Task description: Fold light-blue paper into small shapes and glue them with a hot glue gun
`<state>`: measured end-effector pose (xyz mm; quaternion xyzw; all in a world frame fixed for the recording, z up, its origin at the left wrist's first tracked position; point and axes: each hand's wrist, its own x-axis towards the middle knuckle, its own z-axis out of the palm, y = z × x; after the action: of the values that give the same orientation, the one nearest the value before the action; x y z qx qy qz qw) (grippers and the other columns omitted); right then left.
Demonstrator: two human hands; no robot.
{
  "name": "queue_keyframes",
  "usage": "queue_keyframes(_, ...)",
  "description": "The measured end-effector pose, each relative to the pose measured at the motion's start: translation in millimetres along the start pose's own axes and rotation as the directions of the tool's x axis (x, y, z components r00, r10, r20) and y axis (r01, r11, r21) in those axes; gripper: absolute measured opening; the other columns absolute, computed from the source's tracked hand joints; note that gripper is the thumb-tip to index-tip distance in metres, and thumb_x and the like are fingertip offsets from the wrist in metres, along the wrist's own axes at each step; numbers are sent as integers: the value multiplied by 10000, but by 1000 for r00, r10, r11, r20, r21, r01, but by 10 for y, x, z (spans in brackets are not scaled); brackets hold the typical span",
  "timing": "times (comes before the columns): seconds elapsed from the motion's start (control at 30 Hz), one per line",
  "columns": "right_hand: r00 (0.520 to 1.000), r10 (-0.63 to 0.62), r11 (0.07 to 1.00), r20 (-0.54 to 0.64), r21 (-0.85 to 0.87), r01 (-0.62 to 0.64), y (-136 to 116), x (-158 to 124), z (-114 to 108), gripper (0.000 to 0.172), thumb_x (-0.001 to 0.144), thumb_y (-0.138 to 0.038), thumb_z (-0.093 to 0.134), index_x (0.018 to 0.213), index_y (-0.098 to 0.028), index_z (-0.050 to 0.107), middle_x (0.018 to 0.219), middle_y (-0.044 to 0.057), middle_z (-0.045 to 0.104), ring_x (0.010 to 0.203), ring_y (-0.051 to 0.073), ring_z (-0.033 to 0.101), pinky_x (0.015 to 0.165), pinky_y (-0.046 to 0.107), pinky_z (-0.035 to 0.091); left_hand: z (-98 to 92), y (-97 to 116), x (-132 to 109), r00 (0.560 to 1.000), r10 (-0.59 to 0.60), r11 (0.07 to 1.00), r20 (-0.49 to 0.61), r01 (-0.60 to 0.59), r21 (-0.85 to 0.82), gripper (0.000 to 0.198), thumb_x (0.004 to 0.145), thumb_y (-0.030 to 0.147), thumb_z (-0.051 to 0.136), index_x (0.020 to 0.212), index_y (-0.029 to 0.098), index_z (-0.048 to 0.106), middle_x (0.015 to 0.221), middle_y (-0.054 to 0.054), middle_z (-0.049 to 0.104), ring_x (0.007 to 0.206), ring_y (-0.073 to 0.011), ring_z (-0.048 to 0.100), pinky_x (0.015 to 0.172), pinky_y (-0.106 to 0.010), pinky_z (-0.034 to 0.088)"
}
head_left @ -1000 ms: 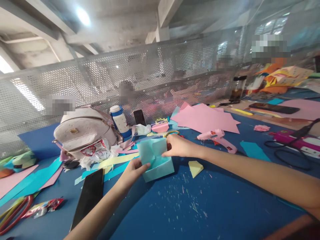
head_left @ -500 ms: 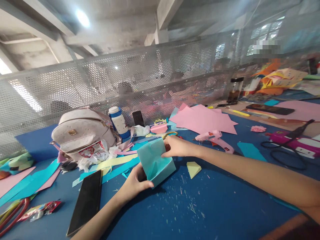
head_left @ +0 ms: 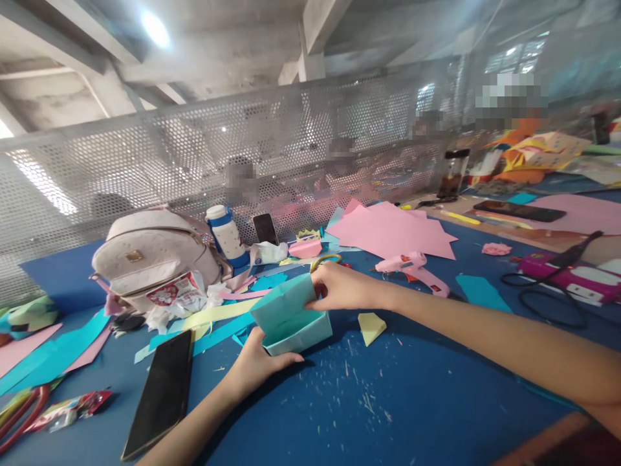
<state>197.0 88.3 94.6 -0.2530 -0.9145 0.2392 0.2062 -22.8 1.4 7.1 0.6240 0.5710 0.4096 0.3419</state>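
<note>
A light teal paper box with its lid flap raised sits on the blue table between my hands. My left hand grips the box's left end, thumb along the front and the other fingers partly hidden behind it. At the flap's upper right edge, my right hand pinches the paper between thumb and fingers. The box's inside shows beneath the tilted flap. A small folded yellow paper piece lies right of the box, and a pink glue gun rests beyond my right forearm.
A black phone lies left of my left forearm. Behind stand a pale backpack and a white-and-blue bottle before a perforated metal screen. Pink paper sheets are stacked at the back; a purple corded tool lies at right.
The box has turned and lowered toward the table, its opening now facing more upward. The flap leans further left under my right hand, and my left hand has shifted slightly around the end.
</note>
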Motion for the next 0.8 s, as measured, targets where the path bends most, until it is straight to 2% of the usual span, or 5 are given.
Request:
queue_keyframes(0.23, 992, 122, 992, -4, -9, -122, -4, -3, 54, 306, 711, -296, 700, 545, -164, 479, 520, -50, 472, 504, 84, 424, 474, 235, 262, -4, 34, 9, 997, 67, 996, 37, -64, -68, 560, 551, 392, 869, 1042, 187, 694, 1034, -81, 737, 1011, -322, 667, 915, -418, 522)
queue_keyframes(0.4, 977, 125, 992, -175, 14, -125, 47, 31, 93, 274, 730, -269, 652, 545, -159, 481, 561, -27, 512, 538, 91, 441, 506, 229, 291, -18, 5, 82, 974, 166, 966, -157, -193, -174, 762, 671, 364, 814, 1344, 239, 477, 1281, -97, 621, 1124, -279, 626, 949, -378, 507)
queue_keyframes(0.47, 965, 142, 990, -221, 17, -142, 78, 48, 79, 251, 736, -244, 633, 560, -159, 476, 581, -24, 515, 550, 90, 442, 516, 226, 295, -37, -9, 104, 965, 174, 940, -196, -222, -260, 746, 742, 360, 761, 1396, 279, 414, 1382, -96, 550, 1140, -264, 624, 924, -360, 527)
queue_keyframes(0.63, 939, 185, 982, -289, 25, -186, 140, 70, 44, 261, 735, -253, 637, 564, -164, 461, 568, -24, 482, 549, 94, 435, 508, 225, 279, -73, -2, 91, 946, 168, 963, -276, -217, -159, 361, 831, 381, 666, 1160, 235, 681, 1268, -58, 660, 1217, -287, 578, 1044, -392, 452)
queue_keyframes(0.8, 939, 186, 982, -289, 42, -182, 143, 67, 56, 245, 732, -266, 643, 570, -157, 496, 563, -17, 507, 559, 105, 460, 519, 225, 298, -56, 26, 74, 957, 123, 968, -263, -174, -182, 362, 854, 456, 609, 1094, 210, 723, 1177, -41, 712, 1108, -291, 648, 968, -399, 519)
